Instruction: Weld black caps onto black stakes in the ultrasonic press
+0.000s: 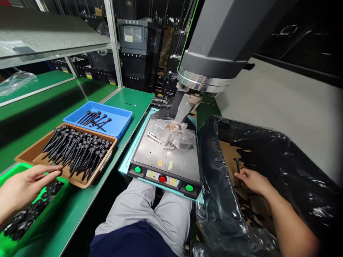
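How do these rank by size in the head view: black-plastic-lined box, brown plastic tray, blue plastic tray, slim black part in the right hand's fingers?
1. Black-plastic-lined box
2. Brown plastic tray
3. Blue plastic tray
4. Slim black part
The brown plastic tray's nearness may exaggerate its lead over blue.

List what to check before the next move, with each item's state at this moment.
1. Right hand grips a part: ok, a dark part stands in its fingertips.
2. Right hand over the lined box: ok.
3. Left hand holds a part: cannot tell; its fingertips are at the brown tray.
4. Both hands away from the metal plate: ok.
5. Metal plate's fittings uncovered: not ok, clear plastic lies around them.
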Demonstrator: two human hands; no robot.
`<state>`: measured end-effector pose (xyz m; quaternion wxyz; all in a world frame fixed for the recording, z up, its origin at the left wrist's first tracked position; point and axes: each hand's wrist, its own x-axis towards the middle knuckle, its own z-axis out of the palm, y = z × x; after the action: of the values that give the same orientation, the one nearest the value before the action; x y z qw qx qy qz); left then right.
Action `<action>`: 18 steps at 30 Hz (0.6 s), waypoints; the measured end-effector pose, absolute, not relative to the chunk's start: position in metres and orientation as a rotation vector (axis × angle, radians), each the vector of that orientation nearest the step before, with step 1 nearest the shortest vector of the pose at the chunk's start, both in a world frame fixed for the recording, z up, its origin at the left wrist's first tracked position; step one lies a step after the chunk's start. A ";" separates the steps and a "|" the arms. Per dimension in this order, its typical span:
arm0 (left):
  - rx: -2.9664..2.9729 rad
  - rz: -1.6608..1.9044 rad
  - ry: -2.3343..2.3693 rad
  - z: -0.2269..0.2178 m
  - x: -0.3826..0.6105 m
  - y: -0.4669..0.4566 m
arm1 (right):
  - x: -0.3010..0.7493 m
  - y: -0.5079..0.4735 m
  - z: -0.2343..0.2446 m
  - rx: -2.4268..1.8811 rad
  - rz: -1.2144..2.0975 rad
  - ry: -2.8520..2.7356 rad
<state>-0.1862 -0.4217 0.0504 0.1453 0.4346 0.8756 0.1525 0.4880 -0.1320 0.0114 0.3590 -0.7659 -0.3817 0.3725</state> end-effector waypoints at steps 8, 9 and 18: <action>1.344 0.897 1.805 0.108 -0.067 -0.300 | 0.424 -0.191 0.046 -1.324 0.875 -1.165; 1.370 0.903 1.698 0.106 -0.054 -0.286 | 0.410 -0.201 0.046 -1.278 0.927 -1.225; 1.280 1.098 0.997 0.060 0.066 -0.228 | 0.307 -0.267 -0.009 -1.017 1.394 -1.625</action>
<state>0.0664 -0.2277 0.0600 0.5575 0.5423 0.4225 0.4655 0.3074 -0.2671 -0.0092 0.3762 -0.3977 -0.6352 0.5448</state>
